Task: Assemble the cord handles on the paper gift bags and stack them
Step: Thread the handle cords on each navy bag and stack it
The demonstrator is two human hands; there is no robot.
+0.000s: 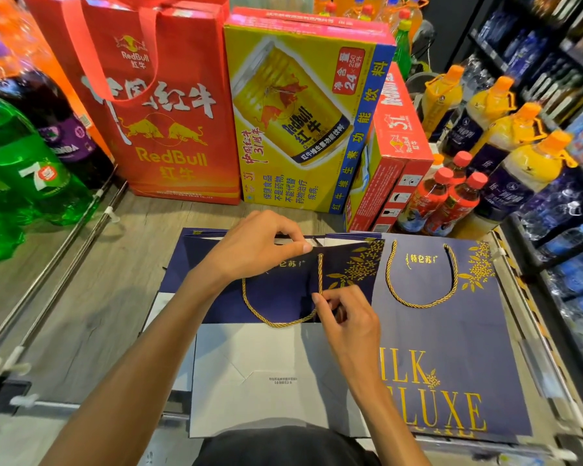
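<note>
Now the left hand (260, 245) pinches the top edge of the navy bag (283, 297), steadying it flat on the floor (132, 250). The right hand (349, 312) pinches the gold cord (320, 274), probably to seat it. A finished bag (451, 331) lies alongside, partly overlapped.

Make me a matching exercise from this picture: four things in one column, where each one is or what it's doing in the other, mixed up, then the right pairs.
Things:
1. left hand
2. right hand
3. red bag
4. green bottle

Place or state:
A. at the far left of the view
B. pinching the gold cord
C. standing upright at the back
D. pinching the top edge of the navy bag

Pairs: 1-D, 2-B, 3-C, 4-A
</note>
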